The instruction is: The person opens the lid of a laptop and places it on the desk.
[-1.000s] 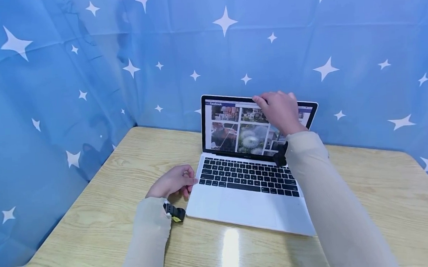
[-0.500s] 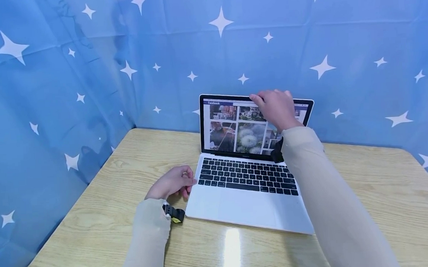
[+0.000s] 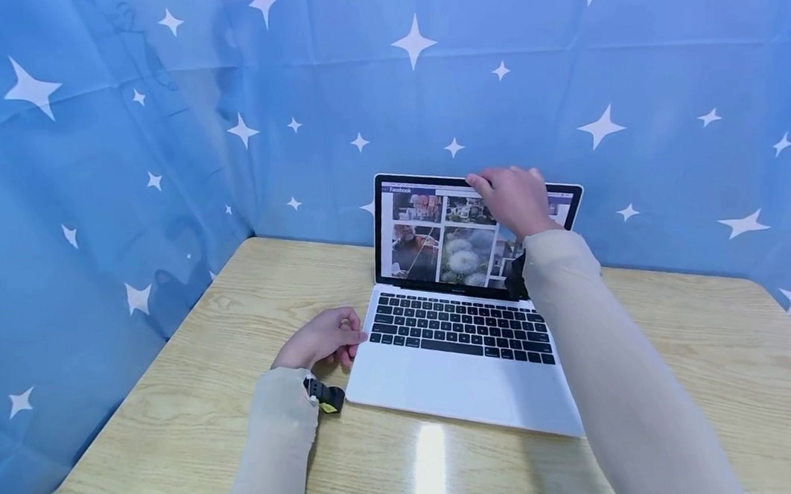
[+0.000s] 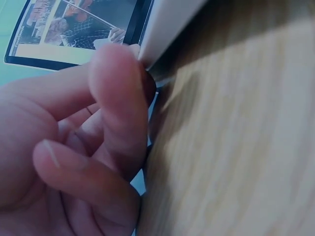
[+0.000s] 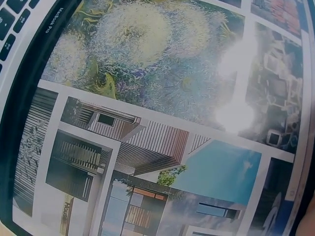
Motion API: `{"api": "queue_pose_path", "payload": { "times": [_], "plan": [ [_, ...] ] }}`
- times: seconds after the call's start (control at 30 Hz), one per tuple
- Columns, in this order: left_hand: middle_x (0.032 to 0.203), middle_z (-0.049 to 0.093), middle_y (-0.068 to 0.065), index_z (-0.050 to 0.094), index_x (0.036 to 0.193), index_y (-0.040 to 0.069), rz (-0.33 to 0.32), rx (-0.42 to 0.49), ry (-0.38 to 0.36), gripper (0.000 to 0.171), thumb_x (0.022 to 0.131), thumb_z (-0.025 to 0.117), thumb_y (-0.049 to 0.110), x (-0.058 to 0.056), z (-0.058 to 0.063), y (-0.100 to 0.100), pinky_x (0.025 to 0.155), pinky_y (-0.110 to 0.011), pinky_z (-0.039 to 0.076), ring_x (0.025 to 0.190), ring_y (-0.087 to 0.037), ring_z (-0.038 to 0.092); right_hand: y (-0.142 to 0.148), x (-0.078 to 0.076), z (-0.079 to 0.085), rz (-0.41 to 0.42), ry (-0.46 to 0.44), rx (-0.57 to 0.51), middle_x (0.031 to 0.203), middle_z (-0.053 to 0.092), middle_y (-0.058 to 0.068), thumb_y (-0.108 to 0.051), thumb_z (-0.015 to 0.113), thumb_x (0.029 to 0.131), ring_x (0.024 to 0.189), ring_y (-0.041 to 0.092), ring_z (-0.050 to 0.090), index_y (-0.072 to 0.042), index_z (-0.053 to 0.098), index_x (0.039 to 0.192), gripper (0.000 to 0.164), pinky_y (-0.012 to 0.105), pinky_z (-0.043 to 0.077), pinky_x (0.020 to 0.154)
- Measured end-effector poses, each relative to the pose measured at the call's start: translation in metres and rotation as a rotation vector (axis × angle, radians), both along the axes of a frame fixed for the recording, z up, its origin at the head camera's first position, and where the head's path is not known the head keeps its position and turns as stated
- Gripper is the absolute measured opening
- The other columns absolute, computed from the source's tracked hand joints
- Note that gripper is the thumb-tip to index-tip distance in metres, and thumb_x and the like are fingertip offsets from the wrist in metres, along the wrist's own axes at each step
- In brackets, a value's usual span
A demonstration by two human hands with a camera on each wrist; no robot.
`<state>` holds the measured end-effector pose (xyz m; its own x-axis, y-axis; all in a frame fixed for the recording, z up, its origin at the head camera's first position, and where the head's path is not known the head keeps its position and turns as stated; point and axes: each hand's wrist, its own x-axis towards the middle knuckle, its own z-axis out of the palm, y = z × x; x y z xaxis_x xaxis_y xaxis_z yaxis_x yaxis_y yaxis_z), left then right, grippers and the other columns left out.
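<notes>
An unfolded silver laptop (image 3: pixel 436 390) with black keys lies on the wooden table. Its lit screen (image 3: pixel 413 231) displays a page of photos with "Facebook" at the top. My right hand (image 3: pixel 517 202) grips the top edge of the screen, thumb in front; the other fingers are mostly hidden behind it. At the left edge of the base, my left hand (image 3: pixel 323 336) holds it between thumb and curled fingers. In the left wrist view, the fingers (image 4: pixel 118 93) meet the base's edge (image 4: pixel 170 27). The right wrist view is filled mainly by the screen (image 5: pixel 162 152).
A pale wood table (image 3: pixel 171 445) carries the laptop. Blue cloth (image 3: pixel 320 94) with white stars hangs behind it and on the left. Dark bands with small devices (image 3: pixel 325 395) sit on both wrists. A bright light reflection (image 3: pixel 428 462) shows on the tabletop.
The screen has tilted back very slightly with my right hand on its top edge. My left hand keeps its place at the base's left edge. The head view shifts a little.
</notes>
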<state>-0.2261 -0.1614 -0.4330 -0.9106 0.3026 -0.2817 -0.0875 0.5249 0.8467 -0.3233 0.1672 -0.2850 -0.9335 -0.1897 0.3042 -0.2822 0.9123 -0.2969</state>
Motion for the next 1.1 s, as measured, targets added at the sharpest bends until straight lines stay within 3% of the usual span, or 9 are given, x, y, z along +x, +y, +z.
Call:
{"api": "queue_pose_path", "payload": {
  "times": [0.23, 0.47, 0.6, 0.97, 1.1],
  "plan": [
    [0.074, 0.067, -0.007, 0.059, 0.100, 0.009, 0.003, -0.003, -0.005, 0.015, 0.111, 0.067, 0.014, 0.0000, 0.0012, 0.0010, 0.054, -0.025, 0.040, 0.057, -0.016, 0.065, 0.0028, -0.0037, -0.0020, -0.012, -0.002, -0.012, 0.117, 0.076, 0.024, -0.039, 0.044, 0.121, 0.137, 0.046, 0.058, -0.002, 0.068, 0.147, 0.051, 0.066, 0.020, 0.128],
    [0.073, 0.068, -0.007, 0.060, 0.100, 0.009, 0.026, -0.011, -0.020, 0.014, 0.111, 0.068, 0.015, 0.0014, -0.0006, 0.0012, 0.055, -0.025, 0.039, 0.057, -0.017, 0.066, 0.0033, -0.0051, -0.0046, -0.012, 0.000, -0.007, 0.122, 0.076, 0.024, -0.039, 0.044, 0.121, 0.133, 0.045, 0.060, -0.001, 0.067, 0.148, 0.052, 0.063, 0.030, 0.118],
    [0.073, 0.067, -0.007, 0.059, 0.100, 0.009, 0.032, -0.008, -0.027, 0.015, 0.111, 0.068, 0.015, 0.0012, -0.0011, 0.0002, 0.054, -0.025, 0.039, 0.056, -0.017, 0.066, 0.0022, -0.0055, -0.0058, -0.012, 0.009, -0.014, 0.108, 0.075, 0.023, -0.039, 0.044, 0.121, 0.125, 0.044, 0.061, -0.001, 0.068, 0.146, 0.051, 0.061, 0.032, 0.112],
    [0.075, 0.067, -0.007, 0.059, 0.100, 0.009, 0.016, 0.007, -0.013, 0.015, 0.111, 0.069, 0.015, 0.0025, -0.0011, -0.0021, 0.055, -0.025, 0.040, 0.057, -0.015, 0.064, 0.0012, -0.0081, -0.0043, -0.017, -0.009, -0.006, 0.136, 0.072, 0.026, -0.040, 0.042, 0.122, 0.137, 0.046, 0.057, -0.001, 0.065, 0.150, 0.054, 0.063, 0.030, 0.117],
    [0.073, 0.068, -0.007, 0.060, 0.099, 0.009, 0.011, 0.002, -0.008, 0.016, 0.111, 0.069, 0.015, 0.0022, -0.0018, -0.0034, 0.055, -0.025, 0.040, 0.056, -0.016, 0.064, 0.0009, -0.0094, -0.0048, -0.017, -0.009, -0.009, 0.134, 0.073, 0.026, -0.041, 0.043, 0.122, 0.136, 0.047, 0.058, -0.001, 0.066, 0.149, 0.054, 0.062, 0.030, 0.115]
  ]
}}
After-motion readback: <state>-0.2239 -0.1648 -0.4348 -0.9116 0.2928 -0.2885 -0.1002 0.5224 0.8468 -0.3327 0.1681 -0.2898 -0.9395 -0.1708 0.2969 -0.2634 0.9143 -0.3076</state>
